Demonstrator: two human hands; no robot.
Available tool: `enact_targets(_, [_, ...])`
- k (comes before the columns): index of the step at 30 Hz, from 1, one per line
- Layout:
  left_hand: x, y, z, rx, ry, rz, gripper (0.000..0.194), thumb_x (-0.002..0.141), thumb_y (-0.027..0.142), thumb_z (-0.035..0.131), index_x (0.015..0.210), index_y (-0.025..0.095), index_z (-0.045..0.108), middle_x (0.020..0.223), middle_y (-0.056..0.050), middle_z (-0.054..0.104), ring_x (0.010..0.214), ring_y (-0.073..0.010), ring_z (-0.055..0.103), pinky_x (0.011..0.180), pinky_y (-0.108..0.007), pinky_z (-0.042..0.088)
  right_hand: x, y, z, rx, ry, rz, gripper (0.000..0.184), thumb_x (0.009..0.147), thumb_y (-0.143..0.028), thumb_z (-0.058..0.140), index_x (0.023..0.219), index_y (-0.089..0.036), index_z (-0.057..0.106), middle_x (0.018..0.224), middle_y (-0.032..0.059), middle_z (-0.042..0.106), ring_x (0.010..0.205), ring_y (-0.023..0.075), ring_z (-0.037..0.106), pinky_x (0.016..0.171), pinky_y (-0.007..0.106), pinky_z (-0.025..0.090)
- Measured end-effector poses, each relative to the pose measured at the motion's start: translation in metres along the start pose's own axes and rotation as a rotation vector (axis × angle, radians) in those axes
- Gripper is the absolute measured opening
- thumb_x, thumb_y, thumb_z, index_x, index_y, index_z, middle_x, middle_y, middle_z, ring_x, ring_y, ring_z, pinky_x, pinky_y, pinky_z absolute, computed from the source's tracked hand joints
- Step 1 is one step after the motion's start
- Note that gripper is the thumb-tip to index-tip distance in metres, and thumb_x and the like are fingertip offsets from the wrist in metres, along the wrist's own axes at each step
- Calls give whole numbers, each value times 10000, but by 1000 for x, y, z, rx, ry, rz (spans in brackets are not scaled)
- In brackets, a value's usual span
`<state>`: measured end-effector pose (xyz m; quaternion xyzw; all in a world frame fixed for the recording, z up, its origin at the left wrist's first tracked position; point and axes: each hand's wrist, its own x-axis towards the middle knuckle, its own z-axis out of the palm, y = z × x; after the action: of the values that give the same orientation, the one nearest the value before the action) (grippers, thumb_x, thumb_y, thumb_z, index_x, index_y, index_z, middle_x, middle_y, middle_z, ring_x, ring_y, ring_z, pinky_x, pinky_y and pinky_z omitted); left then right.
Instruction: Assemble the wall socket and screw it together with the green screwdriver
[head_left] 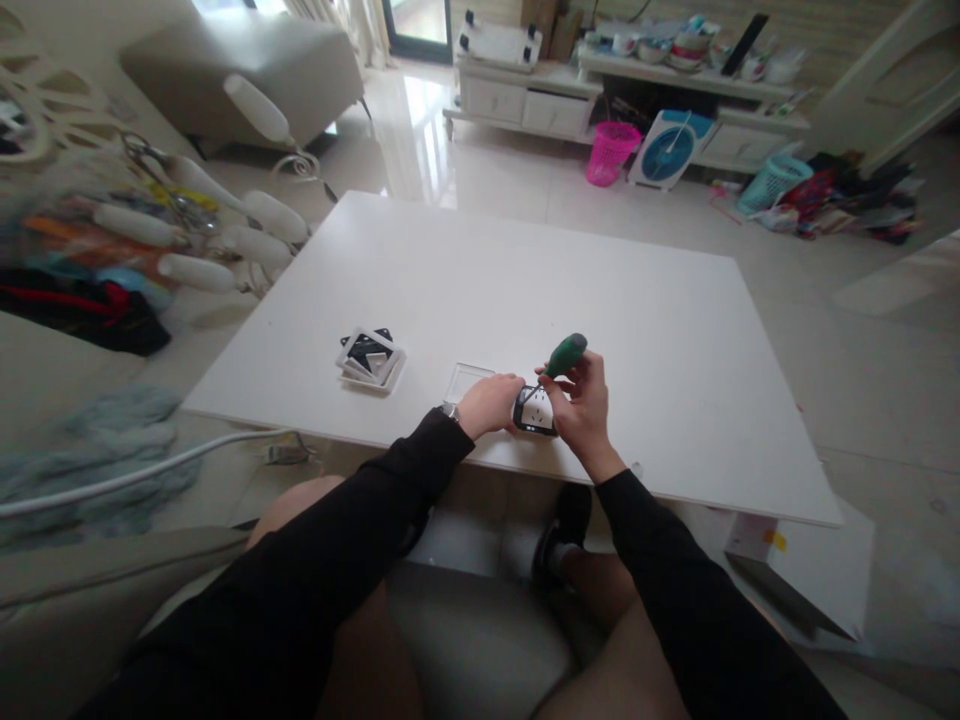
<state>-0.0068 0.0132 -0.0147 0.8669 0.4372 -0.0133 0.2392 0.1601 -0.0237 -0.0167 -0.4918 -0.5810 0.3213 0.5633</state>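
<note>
A wall socket (538, 412) with a white face and a black frame lies near the front edge of the white table. My left hand (491, 402) is closed against its left side and steadies it. In my right hand (585, 405) is a screwdriver (566, 354) with a green handle, gripped by the fingers and tilted. Its thin shaft points down to the left, and the tip is at the socket's upper left corner. Whether the tip sits in a screw I cannot tell. A clear flat cover (469, 378) lies just behind my left hand.
Left on the table (480, 270) is a small stack of white and black frames (370, 360). A lamp with several white shades (259, 110) stands off the table's left side. A white box (806, 570) is below the right front corner.
</note>
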Motion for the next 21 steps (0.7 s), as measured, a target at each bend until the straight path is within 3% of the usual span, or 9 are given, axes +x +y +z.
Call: enact_targets(21, [1, -1, 2, -18, 39, 18, 609, 665, 327, 931, 1161, 159, 620, 1200, -155, 712, 1132, -336, 687, 987, -391, 521, 0, 2, 0, -8, -2, 5, 445, 877, -336, 750, 1248, -302, 506, 1116, 41, 698, 963, 225, 754, 722, 345, 652])
